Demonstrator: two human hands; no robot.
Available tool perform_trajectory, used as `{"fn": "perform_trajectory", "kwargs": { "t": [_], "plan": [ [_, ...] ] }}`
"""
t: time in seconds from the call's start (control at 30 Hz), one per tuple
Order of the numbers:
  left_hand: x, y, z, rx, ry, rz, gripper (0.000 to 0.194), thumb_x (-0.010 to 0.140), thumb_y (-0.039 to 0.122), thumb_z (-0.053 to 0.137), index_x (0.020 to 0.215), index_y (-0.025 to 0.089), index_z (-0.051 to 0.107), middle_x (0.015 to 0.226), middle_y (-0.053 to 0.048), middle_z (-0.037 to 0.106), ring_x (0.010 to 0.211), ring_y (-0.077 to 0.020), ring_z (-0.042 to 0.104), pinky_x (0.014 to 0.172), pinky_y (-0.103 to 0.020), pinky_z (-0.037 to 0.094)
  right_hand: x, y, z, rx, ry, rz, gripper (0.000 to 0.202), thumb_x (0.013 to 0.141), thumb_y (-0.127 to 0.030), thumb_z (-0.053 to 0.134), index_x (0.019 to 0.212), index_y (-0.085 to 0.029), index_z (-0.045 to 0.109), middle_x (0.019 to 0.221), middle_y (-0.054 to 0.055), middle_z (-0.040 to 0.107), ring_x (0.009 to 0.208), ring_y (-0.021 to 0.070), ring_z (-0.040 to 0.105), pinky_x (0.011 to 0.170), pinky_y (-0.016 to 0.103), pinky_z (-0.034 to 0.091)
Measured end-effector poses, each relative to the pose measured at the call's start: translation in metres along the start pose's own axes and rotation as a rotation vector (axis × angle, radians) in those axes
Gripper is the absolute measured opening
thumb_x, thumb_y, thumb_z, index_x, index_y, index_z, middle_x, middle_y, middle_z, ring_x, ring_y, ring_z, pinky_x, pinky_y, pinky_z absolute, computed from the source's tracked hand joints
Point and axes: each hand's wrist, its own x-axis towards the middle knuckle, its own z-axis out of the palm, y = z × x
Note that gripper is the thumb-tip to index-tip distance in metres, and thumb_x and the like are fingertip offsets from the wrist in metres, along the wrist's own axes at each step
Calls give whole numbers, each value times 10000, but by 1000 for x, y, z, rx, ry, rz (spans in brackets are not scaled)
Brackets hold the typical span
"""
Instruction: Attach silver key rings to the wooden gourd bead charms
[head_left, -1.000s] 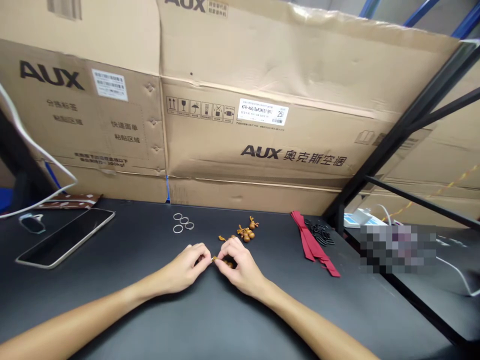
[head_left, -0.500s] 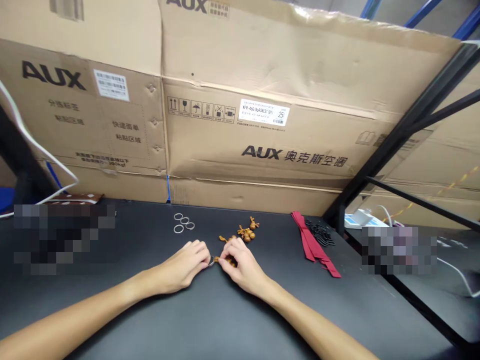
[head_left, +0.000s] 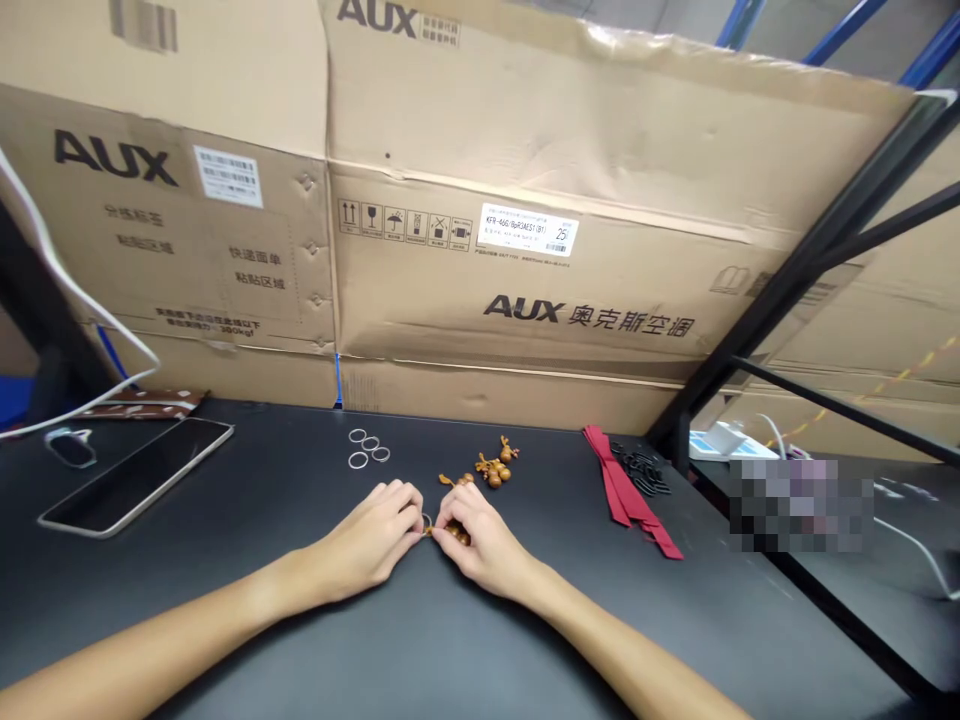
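My left hand [head_left: 385,532] is closed in a pinch on a silver metal ring [head_left: 427,520], of which only a small arc shows beside the fingertips. My right hand [head_left: 476,535] pinches the brown cord of a small wooden gourd pendant [head_left: 459,535], right up against the ring; its round parts peek out under the palm. Whether the cord passes through the ring I cannot tell. Just beyond my right hand lie more gourd pendants [head_left: 493,470] with brown cords. Several loose metal rings [head_left: 359,460] rest on the black table farther back, left of the pendants.
Red fabric strips [head_left: 630,490] and a pile of black loops [head_left: 640,468] lie at the right. A phone [head_left: 139,475], a patterned pouch [head_left: 142,404] and a white cable [head_left: 112,325] are at the left. Cardboard [head_left: 510,270] walls off the back; a black metal frame [head_left: 750,320] stands right.
The fingers of both hands have drawn slightly closer together, and the cord end now sits at the left fingertips by the ring. The camera view has shifted a little.
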Motion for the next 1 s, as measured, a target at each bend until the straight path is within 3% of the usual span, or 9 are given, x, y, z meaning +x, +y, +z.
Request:
{"fn": "perform_trajectory", "kwargs": {
  "t": [0.2, 0.37, 0.57, 0.7, 0.9, 1.0],
  "plan": [
    [-1, -1, -5, -78, -29, 0, 187, 976, 157, 385, 902, 196, 553, 1007, -58, 533, 882, -198, 490, 810, -335, 404, 0, 4, 3, -62, 77, 43, 136, 866, -129, 531, 768, -219, 502, 811, 35, 549, 809, 206, 512, 813, 379, 450],
    [-3, -2, -3, -97, 14, -40, 62, 937, 259, 530, 948, 207, 563, 1047, -57, 534, 931, -214, 509, 843, -339, 416, -1, 1, 1, -42, 41, 6, 112, 867, -132, 539, 798, -218, 514, 832, 29, 553, 813, 198, 515, 837, 392, 446],
    [-2, -4, -1, -88, -13, -26, 178, 979, 168, 398, 901, 199, 555, 1055, -63, 529, 937, -207, 499, 857, -354, 406, 0, 3, 1, -59, 28, -4, 103, 860, -122, 551, 806, -207, 527, 857, 36, 559, 837, 198, 504, 862, 400, 432],
    [-2, -4, -3, -120, -20, -26, 179, 978, 173, 406, 918, 207, 570, 1066, -59, 526, 948, -206, 498, 869, -357, 412, 1, 6, 3, -96, 76, 39, 125, 873, -127, 524, 776, -206, 522, 841, 49, 546, 837, 210, 492, 790, 378, 447],
    [-3, -5, 1, -91, 23, -62, 79, 950, 230, 498, 918, 205, 566, 1092, -62, 514, 967, -218, 495, 872, -365, 414, 1, -1, -2, -39, 10, -28, 109, 858, -128, 576, 808, -213, 530, 880, 28, 555, 846, 191, 513, 938, 448, 409],
    [-2, -7, 3, -92, 24, -56, 152, 965, 186, 438, 880, 199, 564, 1074, -64, 517, 949, -212, 495, 862, -365, 412, 0, 0, -1, -41, 17, -15, 107, 857, -127, 575, 802, -209, 533, 882, 35, 553, 857, 197, 508, 890, 423, 435]
  ]
}}
